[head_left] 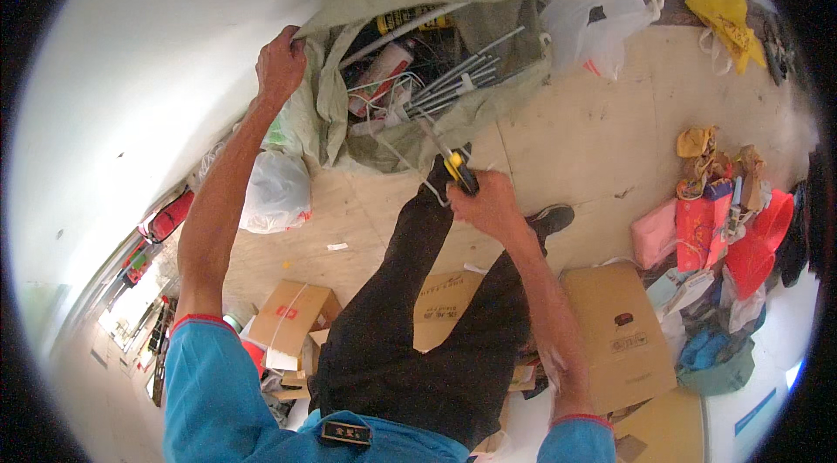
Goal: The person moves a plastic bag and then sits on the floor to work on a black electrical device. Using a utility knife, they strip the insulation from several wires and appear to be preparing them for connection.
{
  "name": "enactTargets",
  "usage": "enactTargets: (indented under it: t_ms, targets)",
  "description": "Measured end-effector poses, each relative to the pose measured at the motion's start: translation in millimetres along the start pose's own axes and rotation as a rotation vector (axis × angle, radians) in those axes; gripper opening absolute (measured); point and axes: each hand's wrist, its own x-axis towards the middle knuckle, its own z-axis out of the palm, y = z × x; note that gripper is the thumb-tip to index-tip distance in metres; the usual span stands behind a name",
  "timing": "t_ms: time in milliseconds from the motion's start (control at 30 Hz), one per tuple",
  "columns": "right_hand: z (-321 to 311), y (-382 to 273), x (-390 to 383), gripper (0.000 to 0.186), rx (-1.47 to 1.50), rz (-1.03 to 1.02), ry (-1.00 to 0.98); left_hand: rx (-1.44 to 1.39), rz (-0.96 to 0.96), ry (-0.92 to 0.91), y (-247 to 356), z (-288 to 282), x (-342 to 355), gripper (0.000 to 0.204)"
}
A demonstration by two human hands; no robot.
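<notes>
A large grey-green woven sack (375,149) stands open against the wall. My left hand (281,66) is closed on its rim at the left corner. In the sack lie several thin grey metal rods (462,79), a red-and-white package (381,78), a pale pole (397,34) and a yellow-and-black item (414,20). My right hand (488,201) is closed round a tool with a yellow-and-black handle (457,168). Its narrow metal end points toward the sack's near edge; its exact kind is unclear. A thin white loop (433,193) hangs beside that hand.
White plastic bags flank the sack, left (275,193) and right (602,23). A yellow bag (725,18) lies far right. Cardboard boxes (615,341) lie around my legs. Red and pink bags (702,232) are heaped at the right. My shoe (553,219) is on the beige floor (575,140).
</notes>
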Motion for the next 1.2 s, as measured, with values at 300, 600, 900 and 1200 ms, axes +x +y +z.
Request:
enactTargets:
  t_ms: [300, 600, 900, 1200]
  targets:
    - [56.4, -58.1, 126.8, 0.028, 0.457, 0.070, 0.015, -0.169, 0.105, -0.025, -27.7, -24.4, 25.2, 0.027]
    - [116.3, -68.9, 90.2, 0.042, 1.016, 0.120, -0.134, -0.211, -0.143, -0.067, -17.7, -31.7, 19.8, 0.032]
    - [46.0, 138.2, -78.7, 0.031, 0.933, 0.447, 0.143, -0.105, -0.107, -0.097, -22.9, 12.2, -47.1, 0.047]
    - [-52.3, 239.1, -235.0, 0.033, 1.017, 0.547, 0.429, 0.068, -0.197, -0.196, 72.3, 4.6, -156.4, 0.062]
